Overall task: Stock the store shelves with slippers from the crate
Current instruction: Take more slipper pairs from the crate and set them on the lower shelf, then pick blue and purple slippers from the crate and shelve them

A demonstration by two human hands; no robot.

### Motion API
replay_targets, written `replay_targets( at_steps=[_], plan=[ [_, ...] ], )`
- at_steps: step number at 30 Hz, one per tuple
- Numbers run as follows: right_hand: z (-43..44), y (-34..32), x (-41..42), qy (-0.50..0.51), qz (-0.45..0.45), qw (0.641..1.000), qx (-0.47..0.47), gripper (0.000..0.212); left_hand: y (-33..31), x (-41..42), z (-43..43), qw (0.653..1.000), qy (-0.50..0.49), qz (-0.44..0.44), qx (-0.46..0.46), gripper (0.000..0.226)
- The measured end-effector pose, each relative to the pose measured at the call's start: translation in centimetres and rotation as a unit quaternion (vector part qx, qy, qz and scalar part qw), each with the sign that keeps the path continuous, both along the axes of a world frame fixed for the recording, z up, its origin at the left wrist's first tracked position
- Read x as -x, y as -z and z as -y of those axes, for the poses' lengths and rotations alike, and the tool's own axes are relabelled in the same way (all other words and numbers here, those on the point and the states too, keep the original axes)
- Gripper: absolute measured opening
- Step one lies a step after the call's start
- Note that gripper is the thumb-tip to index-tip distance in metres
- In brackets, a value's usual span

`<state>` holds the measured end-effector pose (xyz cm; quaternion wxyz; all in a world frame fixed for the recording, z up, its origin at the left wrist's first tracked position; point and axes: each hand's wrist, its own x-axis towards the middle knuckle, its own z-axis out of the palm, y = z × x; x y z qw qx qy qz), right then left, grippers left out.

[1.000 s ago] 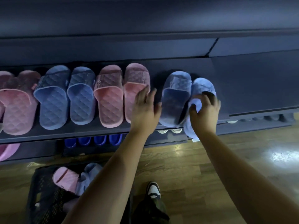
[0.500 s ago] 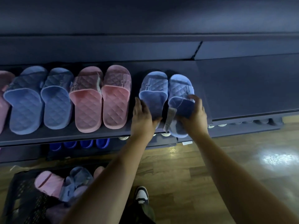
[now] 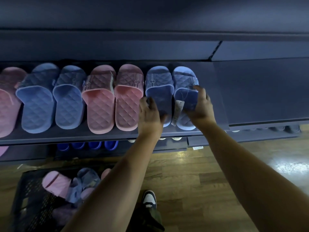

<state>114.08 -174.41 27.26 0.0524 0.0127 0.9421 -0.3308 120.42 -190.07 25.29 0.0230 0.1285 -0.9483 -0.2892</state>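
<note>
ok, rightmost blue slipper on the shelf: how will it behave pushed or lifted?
Probably light: right hand alone holds the rightmost blue slipper, left hand its neighbour. Flat sole on the shelf: should slide, not roll. Dangling tag may snag.

Wood-plank floor (image 3: 217, 181) is seen from 4 to 6 o'clock, with a light glare (image 3: 292, 164) at 4. A black-and-white sneaker (image 3: 149, 199) is planted at 6, with an olive trouser leg (image 3: 150, 220) under it. Dark blue shoe toes (image 3: 87, 145) are lined up at 8.
</note>
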Motion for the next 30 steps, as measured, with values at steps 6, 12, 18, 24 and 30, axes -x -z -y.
replay_targets(
  at_steps=[6,12,18,24,30],
  plan=[
    [3.9,-2.3,-3.6,-0.054,-0.118,0.991,-0.043,0.052,-2.1,-3.5,4.7,0.990,0.072,-0.119,0.001,0.039],
    [11.8,-2.7,-10.6,-0.134,-0.151,0.979,-0.019,0.044,-2.7,-11.0,13.0,0.994,0.031,-0.104,0.008,0.036],
    [21.1,1.3,-21.1,-0.152,-0.106,0.982,0.040,0.039,1.6,-22.6,23.2,0.998,-0.036,-0.035,-0.030,0.048],
    [28.5,9.0,-31.4,-0.155,-0.009,0.988,0.006,0.038,8.7,-33.6,32.7,0.992,-0.100,0.069,-0.025,0.031],
    [32.0,17.9,-37.7,-0.144,0.049,0.988,-0.033,0.033,16.9,-41.3,38.9,0.986,-0.106,0.128,0.008,0.033]
  ],
)
